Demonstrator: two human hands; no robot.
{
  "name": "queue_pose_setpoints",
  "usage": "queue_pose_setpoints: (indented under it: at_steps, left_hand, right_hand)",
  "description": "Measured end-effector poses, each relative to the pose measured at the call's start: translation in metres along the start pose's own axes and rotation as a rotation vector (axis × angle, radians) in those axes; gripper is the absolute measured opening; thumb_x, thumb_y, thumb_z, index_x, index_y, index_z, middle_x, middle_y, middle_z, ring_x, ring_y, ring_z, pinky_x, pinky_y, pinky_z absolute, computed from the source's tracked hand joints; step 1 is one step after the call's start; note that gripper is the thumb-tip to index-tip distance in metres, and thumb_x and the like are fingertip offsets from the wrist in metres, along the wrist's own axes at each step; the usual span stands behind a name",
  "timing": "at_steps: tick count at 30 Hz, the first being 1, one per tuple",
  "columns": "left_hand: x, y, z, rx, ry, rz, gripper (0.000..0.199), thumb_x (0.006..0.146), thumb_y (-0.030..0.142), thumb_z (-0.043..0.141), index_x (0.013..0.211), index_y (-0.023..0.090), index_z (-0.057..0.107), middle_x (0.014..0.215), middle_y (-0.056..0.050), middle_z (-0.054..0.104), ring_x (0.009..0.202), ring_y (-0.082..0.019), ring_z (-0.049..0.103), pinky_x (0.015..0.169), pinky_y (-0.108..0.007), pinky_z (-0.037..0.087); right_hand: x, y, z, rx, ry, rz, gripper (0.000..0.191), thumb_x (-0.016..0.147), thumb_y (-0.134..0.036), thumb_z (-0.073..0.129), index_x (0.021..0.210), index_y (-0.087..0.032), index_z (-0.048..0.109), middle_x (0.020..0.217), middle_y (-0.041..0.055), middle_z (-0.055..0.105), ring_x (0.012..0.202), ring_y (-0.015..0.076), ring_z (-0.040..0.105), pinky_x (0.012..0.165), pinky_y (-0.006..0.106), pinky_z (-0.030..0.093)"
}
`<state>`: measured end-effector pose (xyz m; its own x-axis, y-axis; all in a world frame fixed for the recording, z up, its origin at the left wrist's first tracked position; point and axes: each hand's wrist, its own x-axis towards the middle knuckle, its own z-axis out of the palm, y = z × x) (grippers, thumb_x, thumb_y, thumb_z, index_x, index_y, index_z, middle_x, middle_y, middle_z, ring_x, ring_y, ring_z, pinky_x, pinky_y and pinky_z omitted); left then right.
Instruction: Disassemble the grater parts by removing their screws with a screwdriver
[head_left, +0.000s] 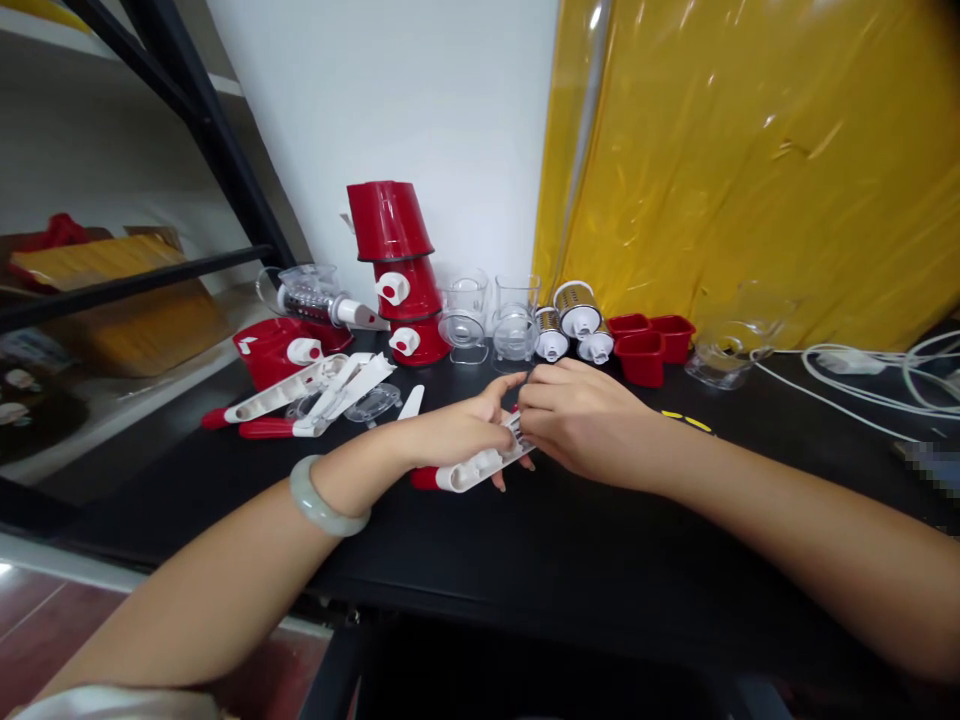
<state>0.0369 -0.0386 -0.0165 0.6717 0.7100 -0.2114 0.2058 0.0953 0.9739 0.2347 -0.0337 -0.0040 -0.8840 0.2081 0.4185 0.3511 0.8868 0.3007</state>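
Center of the frame now, and the left hand (pixel 491 425) is curled around a white crank handle (pixel 480 468), its red grip (pixel 425 478) poking out to the lower left, fingertips showing beneath. The right hand (pixel 577 415) is on top at the handle's upper-right end, fingers bunched together against it; what they pinch is hidden. All of this sits above the black desk (pixel 480 570). Just past the hands, left of center, more white handles (pixel 341 395) lie in a pile beside a clear round part (pixel 373 402). Farther back: stacked red bases (pixel 390 222), then clear housings (pixel 516 315), grater drums (pixel 577 310) and red pushers (pixel 641 357) toward the right.
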Motion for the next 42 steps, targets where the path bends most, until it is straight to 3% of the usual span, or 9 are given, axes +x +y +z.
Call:
queue_pose_setpoints:
  at_steps: [5,15,26,34,42]
  left_hand:
    - [0.002,0.002,0.004,0.014,0.062,-0.052,0.093,0.077,0.01,0.055,0.15,0.022,-0.001,0.082,-0.001,0.062,0.077,-0.024,0.071,0.051,-0.03,0.058]
    - [0.003,0.002,0.0,0.061,0.086,-0.067,0.091,0.076,0.009,0.059,0.151,0.021,0.008,0.076,0.001,0.063,0.074,-0.025,0.073,0.049,-0.029,0.058]
    - [0.004,-0.002,-0.002,0.087,0.136,-0.055,0.099,0.074,0.004,0.056,0.153,0.025,0.001,0.087,-0.005,0.068,0.085,-0.029,0.073,0.051,-0.027,0.058]
    - [0.004,-0.003,-0.004,0.272,0.296,0.04,0.095,0.07,0.006,0.065,0.151,0.022,0.017,0.084,-0.006,0.074,0.06,-0.019,0.07,0.048,-0.023,0.052]
    - [0.004,-0.003,-0.009,0.417,0.3,0.092,0.079,0.067,0.01,0.067,0.14,0.02,0.038,0.089,-0.007,0.075,0.057,-0.014,0.066,0.044,-0.017,0.041]
  right_hand:
    - [-0.003,0.006,0.008,0.066,-0.026,-0.015,0.021,0.092,-0.022,0.055,0.075,-0.016,0.065,0.077,0.0039,0.061,0.08,0.0188,0.048,0.069,0.033,0.034]
    - [-0.013,0.016,0.025,0.335,0.035,0.007,0.019,0.093,-0.019,0.053,0.078,-0.016,0.063,0.083,0.0049,0.058,0.084,0.0149,0.051,0.071,0.026,0.041]
    - [-0.015,0.009,0.031,0.204,0.064,-0.009,0.029,0.098,-0.02,0.047,0.073,-0.015,0.061,0.081,0.007,0.056,0.085,0.017,0.051,0.07,0.027,0.044]
    - [-0.015,0.016,0.031,0.238,0.093,-0.075,0.025,0.098,-0.015,0.044,0.079,-0.014,0.061,0.082,0.0077,0.057,0.086,0.0177,0.051,0.073,0.029,0.045]
    - [-0.017,0.016,0.035,0.254,0.105,-0.001,0.022,0.095,-0.018,0.05,0.076,-0.016,0.06,0.084,0.0066,0.058,0.085,0.0165,0.05,0.071,0.028,0.043]
